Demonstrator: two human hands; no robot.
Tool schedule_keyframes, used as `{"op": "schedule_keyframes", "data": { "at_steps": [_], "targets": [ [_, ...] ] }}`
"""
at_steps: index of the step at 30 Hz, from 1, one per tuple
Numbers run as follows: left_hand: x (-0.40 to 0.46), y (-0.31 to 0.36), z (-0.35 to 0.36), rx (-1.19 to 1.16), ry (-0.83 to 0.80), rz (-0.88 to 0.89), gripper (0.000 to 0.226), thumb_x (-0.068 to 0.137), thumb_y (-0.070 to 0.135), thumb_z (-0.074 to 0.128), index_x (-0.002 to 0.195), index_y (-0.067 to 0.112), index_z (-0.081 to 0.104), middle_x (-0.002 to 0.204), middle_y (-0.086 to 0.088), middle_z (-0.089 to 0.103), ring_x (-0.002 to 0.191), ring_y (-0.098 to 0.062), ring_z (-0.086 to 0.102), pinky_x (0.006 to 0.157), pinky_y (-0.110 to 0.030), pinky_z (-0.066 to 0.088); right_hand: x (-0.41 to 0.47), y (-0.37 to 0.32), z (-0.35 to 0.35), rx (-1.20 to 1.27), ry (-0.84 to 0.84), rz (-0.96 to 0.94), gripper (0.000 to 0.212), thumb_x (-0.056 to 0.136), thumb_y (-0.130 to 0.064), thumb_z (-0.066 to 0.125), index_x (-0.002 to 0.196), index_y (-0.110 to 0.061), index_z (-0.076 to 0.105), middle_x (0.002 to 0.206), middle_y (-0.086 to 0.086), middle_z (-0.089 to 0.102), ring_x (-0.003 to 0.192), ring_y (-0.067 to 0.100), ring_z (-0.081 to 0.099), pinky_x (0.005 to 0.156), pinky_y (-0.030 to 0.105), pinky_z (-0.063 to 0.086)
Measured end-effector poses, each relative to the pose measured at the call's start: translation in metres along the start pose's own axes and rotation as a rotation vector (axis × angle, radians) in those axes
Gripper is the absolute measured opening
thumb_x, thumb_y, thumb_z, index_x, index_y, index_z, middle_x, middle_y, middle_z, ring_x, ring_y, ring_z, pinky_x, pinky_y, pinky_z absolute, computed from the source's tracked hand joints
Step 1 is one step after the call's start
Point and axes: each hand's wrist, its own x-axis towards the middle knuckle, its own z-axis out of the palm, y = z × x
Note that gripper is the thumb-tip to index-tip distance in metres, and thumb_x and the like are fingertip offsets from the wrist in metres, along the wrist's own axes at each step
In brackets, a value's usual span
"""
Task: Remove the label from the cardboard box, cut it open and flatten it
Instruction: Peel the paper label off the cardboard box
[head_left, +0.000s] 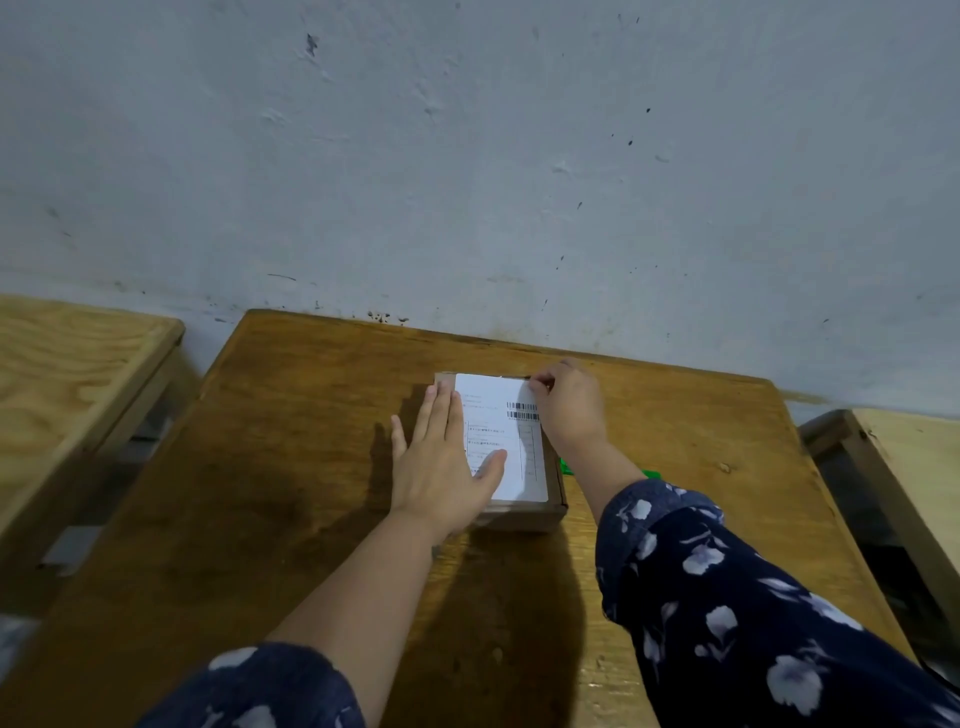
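From the head view, a small brown box (524, 512) sits at the far middle of a wooden table (260, 467), its top nearly covered by a white label (498, 441) printed with barcodes. The left hand (441, 467) presses flat, fingers together, while the right hand (569, 410) pinches the label's far corner.

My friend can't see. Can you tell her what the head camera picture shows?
A person's left hand lies flat on a cardboard box on a wooden table, while the right hand picks at the far corner of its white label.
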Motion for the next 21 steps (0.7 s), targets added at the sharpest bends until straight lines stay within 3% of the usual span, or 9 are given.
{"op": "schedule_keyframes", "data": {
  "at_steps": [9,14,21],
  "targets": [
    [-0.0001,0.0004,0.0002,-0.003,0.015,0.003,0.086,0.09,0.065,0.026,0.152,0.012,-0.003,0.16,-0.002,-0.011,0.145,-0.013,-0.02,0.117,-0.05,-0.009,-0.003,0.0014,0.0043,0.005,0.044,-0.046,0.013,0.091,-0.009,0.054,0.084,-0.007,0.065,0.095,0.001,0.055,0.084,0.022,0.055,0.066,0.029,0.042],
    [0.0001,0.0,0.0013,0.007,0.018,0.009,0.086,0.09,0.065,0.026,0.152,0.013,-0.005,0.16,-0.002,-0.012,0.144,-0.014,-0.02,0.118,-0.05,-0.008,0.0013,0.0018,0.0046,-0.083,-0.007,-0.051,0.016,0.093,-0.014,0.05,0.093,-0.007,0.065,0.106,0.004,0.056,0.094,0.026,0.055,0.078,0.042,0.051],
    [0.0004,-0.0003,0.0022,-0.001,0.019,0.006,0.087,0.09,0.065,0.026,0.152,0.013,-0.003,0.161,-0.002,-0.011,0.145,-0.013,-0.019,0.118,-0.05,-0.007,-0.0005,-0.0028,0.0031,-0.341,-0.091,-0.084,0.028,0.098,-0.021,0.035,0.113,-0.012,0.056,0.122,0.006,0.047,0.111,0.025,0.038,0.087,0.037,0.033]
  ]
}}
